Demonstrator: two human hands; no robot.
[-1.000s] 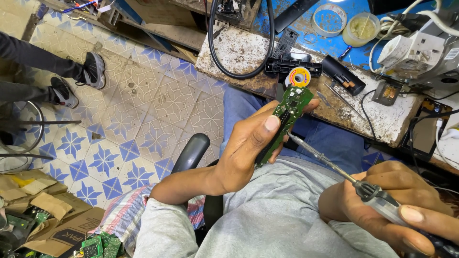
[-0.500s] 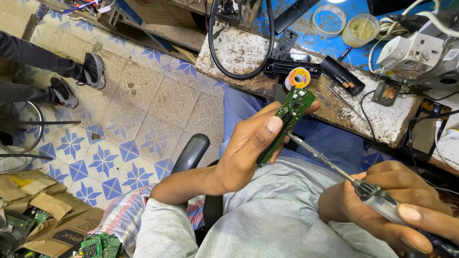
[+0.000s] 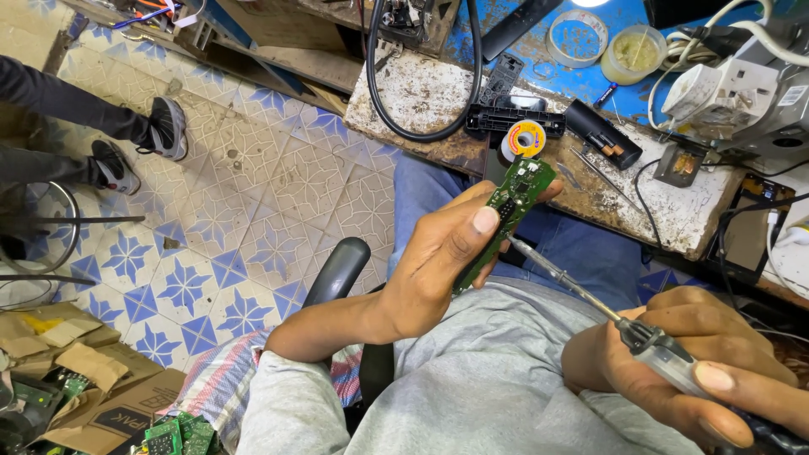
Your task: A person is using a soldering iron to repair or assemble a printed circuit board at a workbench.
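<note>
The left hand (image 3: 430,270) holds a long, narrow green circuit board (image 3: 506,215) up over the lap, its fingers (image 3: 482,221) closed on it: the thumb presses across the face near the middle while the other fingers wrap behind the edge. The board tilts so that its far end points toward the worn, paint-stained wooden counter (image 3: 674,211). The right hand (image 3: 674,362), near and to the right, is closed around the clear-handled soldering iron (image 3: 590,299), whose slim metal shaft runs up and left until the tip meets the board's lower right edge, just beside the thumb.

To do this well, I judge the board should stay braced hard between thumb and fingers so that it cannot twist under the tip, and the thumb should keep off the joint being heated. The iron wants a light, steady touch on the pad alone, held only long enough for the solder to flow.

On the counter beyond the board lie a small yellow-and-orange reel of solder wire (image 3: 527,139), a black plastic remote-control shell (image 3: 516,120) and a loop of thick black cable (image 3: 421,76). Far left, on the blue-and-white patterned tile floor (image 3: 253,211), another person's dark trainers (image 3: 139,143) show, well apart from the work
</note>
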